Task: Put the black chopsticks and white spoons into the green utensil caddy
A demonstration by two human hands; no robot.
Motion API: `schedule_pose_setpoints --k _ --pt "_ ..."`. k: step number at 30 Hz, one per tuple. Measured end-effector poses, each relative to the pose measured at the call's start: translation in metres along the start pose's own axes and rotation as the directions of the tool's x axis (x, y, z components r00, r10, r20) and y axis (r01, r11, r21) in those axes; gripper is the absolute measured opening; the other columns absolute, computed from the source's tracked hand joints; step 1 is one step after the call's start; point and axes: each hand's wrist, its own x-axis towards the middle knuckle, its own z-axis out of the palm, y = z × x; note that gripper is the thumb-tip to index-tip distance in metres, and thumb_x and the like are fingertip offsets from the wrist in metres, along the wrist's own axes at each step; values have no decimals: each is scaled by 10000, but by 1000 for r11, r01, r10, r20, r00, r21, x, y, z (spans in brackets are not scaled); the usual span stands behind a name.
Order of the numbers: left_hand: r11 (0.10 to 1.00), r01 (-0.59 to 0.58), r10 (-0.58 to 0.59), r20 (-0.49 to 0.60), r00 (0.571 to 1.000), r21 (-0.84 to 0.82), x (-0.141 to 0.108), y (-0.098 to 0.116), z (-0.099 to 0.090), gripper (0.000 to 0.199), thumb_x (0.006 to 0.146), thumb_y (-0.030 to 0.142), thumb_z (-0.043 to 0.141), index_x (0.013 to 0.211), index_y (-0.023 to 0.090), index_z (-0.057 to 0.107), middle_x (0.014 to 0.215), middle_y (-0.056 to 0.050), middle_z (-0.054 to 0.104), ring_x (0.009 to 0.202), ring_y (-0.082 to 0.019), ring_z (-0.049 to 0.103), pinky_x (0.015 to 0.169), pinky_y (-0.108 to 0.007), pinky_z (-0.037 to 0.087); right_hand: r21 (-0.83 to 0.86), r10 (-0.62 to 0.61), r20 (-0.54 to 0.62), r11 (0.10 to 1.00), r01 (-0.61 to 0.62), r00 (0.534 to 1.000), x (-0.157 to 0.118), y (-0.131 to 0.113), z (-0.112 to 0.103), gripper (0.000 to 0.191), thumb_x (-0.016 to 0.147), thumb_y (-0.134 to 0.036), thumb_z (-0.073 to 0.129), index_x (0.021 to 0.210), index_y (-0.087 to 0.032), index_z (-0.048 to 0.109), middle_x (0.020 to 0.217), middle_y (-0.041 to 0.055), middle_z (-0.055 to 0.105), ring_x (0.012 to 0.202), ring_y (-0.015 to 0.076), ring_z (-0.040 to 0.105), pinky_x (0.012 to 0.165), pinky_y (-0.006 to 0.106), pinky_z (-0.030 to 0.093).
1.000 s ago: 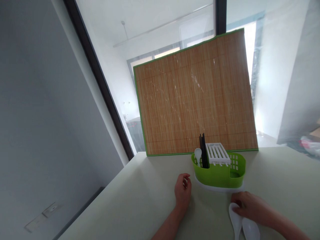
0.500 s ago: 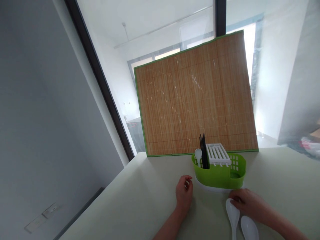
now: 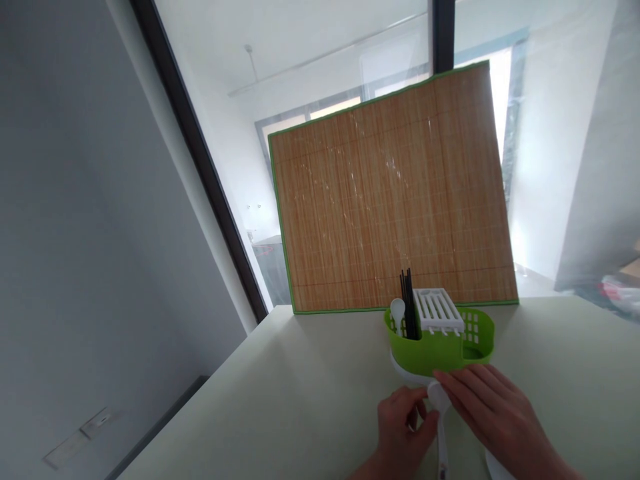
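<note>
A white spoon (image 3: 440,400) is between my two hands, its bowl toward the basket and its handle pointing toward me. My left hand (image 3: 403,430) pinches it from the left, thumb and index finger close to where bowl meets handle. From the right, my right hand (image 3: 500,413) has its fingertips on the bowl; its thumb is hidden. Under that hand's wrist, part of a second white spoon (image 3: 495,467) shows. Just beyond my hands stands a green basket (image 3: 430,353) on a white base, holding a small white spoon (image 3: 398,312) and several black chopsticks (image 3: 410,313).
A white slotted rack (image 3: 437,310) with small hooks sits across the basket's top. Behind the table (image 3: 310,380), a brown bamboo mat (image 3: 390,200) with green edging leans against the glass. A grey wall (image 3: 90,233) rises on the left.
My right hand has brought the white spoon leftward, off the spot beside the second spoon. My left hand has come right and nearer to me, and now grips it too.
</note>
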Motion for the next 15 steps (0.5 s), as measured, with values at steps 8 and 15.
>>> schedule_pose_setpoints --k 8,15 --pt "996 82 -85 -100 991 -37 -5 6 7 141 811 250 552 705 161 578 530 44 451 466 -68 378 463 -184 323 54 -85 -39 995 87 996 -1 -16 -4 308 938 -131 408 1189 -123 586 979 86 700 888 193 590 851 378 420" --pt "988 126 -135 -98 986 -95 -5 9 5 190 808 274 545 653 169 511 527 46 436 473 -68 385 461 -171 325 146 57 -46 988 -50 997 0 -19 0 300 901 -198 510 1192 -172 580 977 65 687 899 168 625 854 300 471"
